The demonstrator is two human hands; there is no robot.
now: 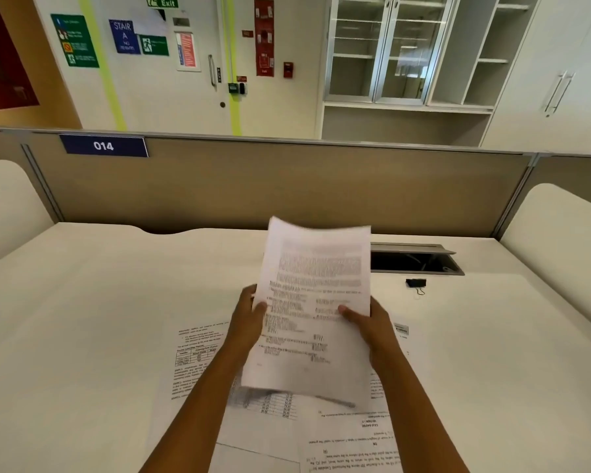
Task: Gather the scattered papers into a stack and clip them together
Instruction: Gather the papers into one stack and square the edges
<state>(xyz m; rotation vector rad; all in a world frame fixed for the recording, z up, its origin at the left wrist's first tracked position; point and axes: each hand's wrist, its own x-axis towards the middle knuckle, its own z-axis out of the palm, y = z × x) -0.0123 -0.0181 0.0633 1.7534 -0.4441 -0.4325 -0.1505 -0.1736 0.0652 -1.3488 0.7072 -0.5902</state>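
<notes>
I hold a small bundle of printed papers (313, 302) upright above the white desk (82, 302). My left hand (249, 319) grips its left edge and my right hand (365, 322) grips its right edge, thumbs on the front page. The bundle is blurred. Under my forearms more printed sheets lie flat on the desk: one at the left (191, 363), one with a table beneath the bundle (270, 407), and one turned upside down at the lower right (348, 442). A black binder clip (416, 283) rests on the desk to the right, apart from both hands.
An open cable hatch (413, 261) sits in the desk behind the clip. A beige partition (253, 186) with a "014" label closes the far side. Curved white side panels (560, 233) flank the desk.
</notes>
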